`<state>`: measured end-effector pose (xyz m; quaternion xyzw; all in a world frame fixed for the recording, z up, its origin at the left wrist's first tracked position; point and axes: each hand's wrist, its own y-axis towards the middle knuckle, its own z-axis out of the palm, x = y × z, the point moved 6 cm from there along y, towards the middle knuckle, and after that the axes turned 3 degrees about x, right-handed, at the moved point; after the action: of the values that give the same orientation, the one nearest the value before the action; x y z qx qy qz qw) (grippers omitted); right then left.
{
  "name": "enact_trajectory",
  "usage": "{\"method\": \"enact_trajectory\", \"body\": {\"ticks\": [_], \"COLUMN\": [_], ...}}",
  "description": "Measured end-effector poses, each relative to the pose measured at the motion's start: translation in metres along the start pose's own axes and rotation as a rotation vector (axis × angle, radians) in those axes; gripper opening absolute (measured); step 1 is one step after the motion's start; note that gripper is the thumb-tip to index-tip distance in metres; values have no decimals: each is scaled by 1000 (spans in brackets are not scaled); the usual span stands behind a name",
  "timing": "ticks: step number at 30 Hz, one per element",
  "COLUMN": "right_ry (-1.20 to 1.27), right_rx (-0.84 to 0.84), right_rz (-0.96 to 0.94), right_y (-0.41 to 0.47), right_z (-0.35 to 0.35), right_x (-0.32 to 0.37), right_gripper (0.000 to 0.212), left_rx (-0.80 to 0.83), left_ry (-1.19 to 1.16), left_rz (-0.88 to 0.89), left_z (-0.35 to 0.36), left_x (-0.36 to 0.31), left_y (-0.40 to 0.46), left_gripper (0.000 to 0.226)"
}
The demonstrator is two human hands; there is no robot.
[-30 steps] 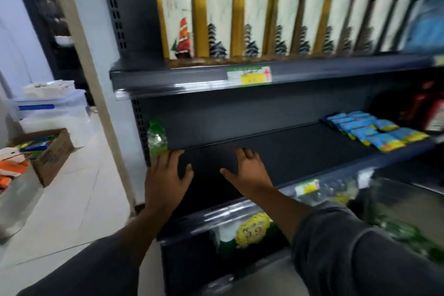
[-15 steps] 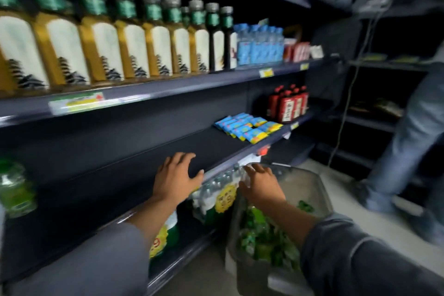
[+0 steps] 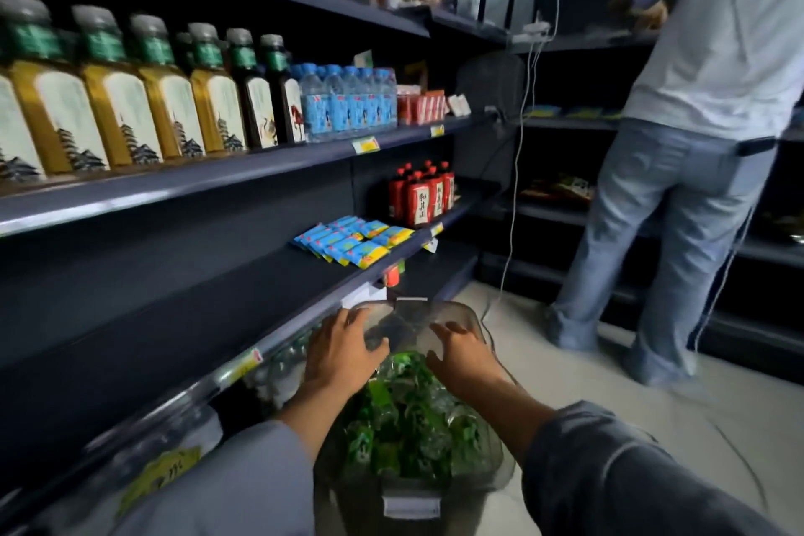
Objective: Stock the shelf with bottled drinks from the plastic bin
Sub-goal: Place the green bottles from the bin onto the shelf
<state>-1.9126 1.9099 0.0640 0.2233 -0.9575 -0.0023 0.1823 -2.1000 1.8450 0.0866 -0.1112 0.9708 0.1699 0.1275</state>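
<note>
A clear plastic bin (image 3: 417,311) stands on the floor below me, holding several green-labelled bottled drinks (image 3: 404,426). My left hand (image 3: 343,355) hovers over the bin's left side with fingers spread, holding nothing. Over the bin's right side my right hand (image 3: 461,355) also holds nothing, its fingers relaxed. The dark middle shelf (image 3: 209,305) to my left runs bare along most of its near stretch.
Blue-yellow packets (image 3: 352,239) and red bottles (image 3: 420,196) sit further along that shelf. Tall amber bottles (image 3: 130,96) and water bottles (image 3: 343,102) fill the shelf above. A person in jeans (image 3: 678,196) stands at the right shelving. White cables (image 3: 517,152) hang down to the floor.
My view has swung right from the shelf's left end. Both hands left the bare shelf and came down over the bin of bottles.
</note>
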Motion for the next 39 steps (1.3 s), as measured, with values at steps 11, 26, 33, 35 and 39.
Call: {"method": "enact_trajectory", "body": {"ticks": [11, 26, 33, 35, 39], "right_ry": [81, -49, -166, -169, -137], "right_rx": [150, 249, 296, 278, 236], "right_rz": [76, 157, 121, 99, 76], "right_y": [38, 150, 158, 154, 146], "right_z": [116, 207, 221, 220, 215], "right_x": [-38, -81, -80, -80, -79], "right_gripper": [64, 80, 68, 68, 78], "left_rx": [80, 351, 465, 500, 444], "left_ry": [37, -87, 77, 108, 96], "left_rz": [-37, -26, -183, -194, -199], "left_z": [98, 275, 325, 329, 326], "left_x": [30, 31, 48, 45, 39], "left_y": [23, 134, 156, 152, 146], "left_gripper": [54, 48, 47, 43, 51]}}
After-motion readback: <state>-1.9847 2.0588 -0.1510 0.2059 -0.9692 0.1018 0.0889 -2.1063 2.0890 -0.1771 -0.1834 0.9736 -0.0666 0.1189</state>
